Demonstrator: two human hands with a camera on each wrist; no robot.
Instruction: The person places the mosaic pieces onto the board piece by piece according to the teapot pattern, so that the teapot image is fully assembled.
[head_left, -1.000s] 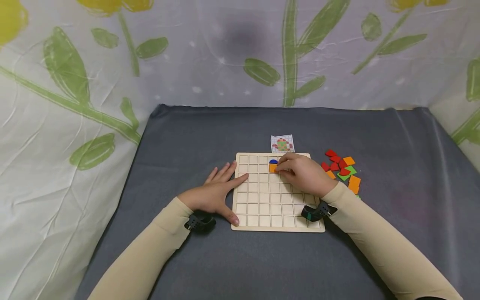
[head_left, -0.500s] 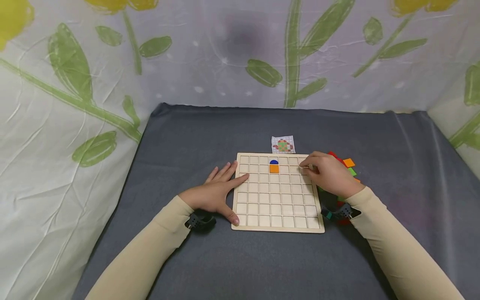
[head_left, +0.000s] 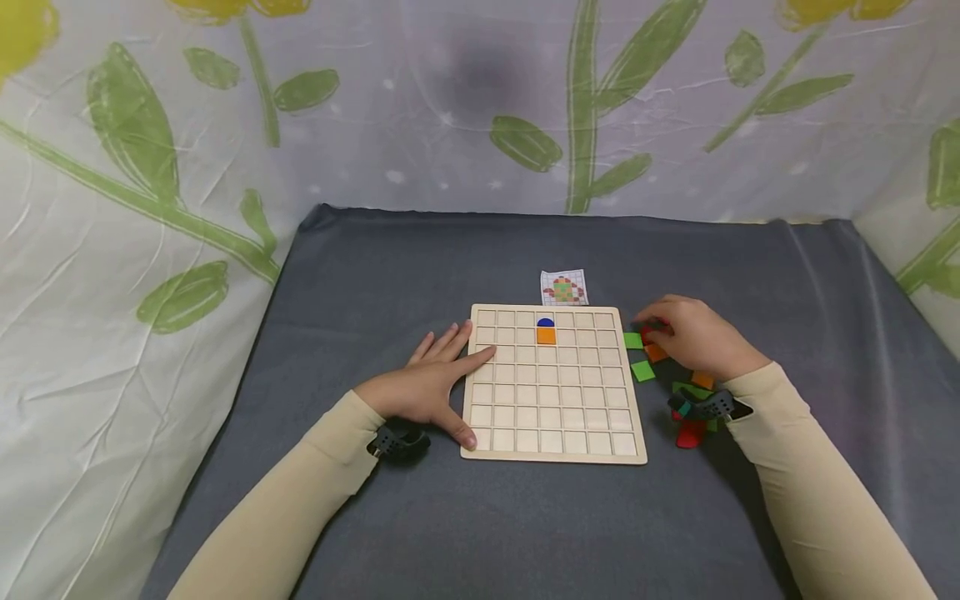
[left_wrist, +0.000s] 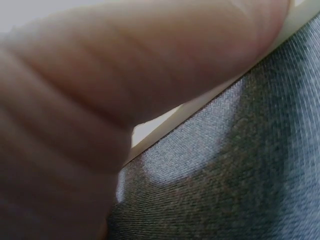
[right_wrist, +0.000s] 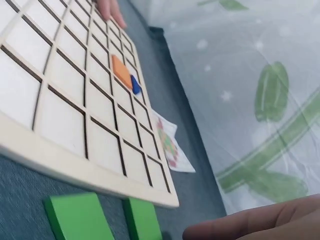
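Note:
A wooden grid board (head_left: 553,458) lies on the cloth, holding an orange square tile (head_left: 546,335) with a blue half-round tile (head_left: 545,322) just above it. My left hand (head_left: 427,392) spreads across the board's left edge, thumb and fingers straight. In the left wrist view its thumb (left_wrist: 200,55) presses along the board's edge. Right of the board, my right hand (head_left: 697,333) hovers low over loose tiles, its fingertips by a red tile (head_left: 645,333) and an orange tile (head_left: 656,352). Nothing is plainly seen held; its palm side is hidden.
A small pattern card (head_left: 564,288) touches the board's far edge. Green tiles (head_left: 642,371) lie close to the board's right side. More red (head_left: 691,433), orange and green tiles lie under and near my right wrist. A printed curtain (head_left: 450,125) stands behind the dark cloth (head_left: 420,267).
My right hand has left the area beside the blue and orange tiles and travelled right, off the board, to the loose tiles. My left hand has stayed on the board's edge.

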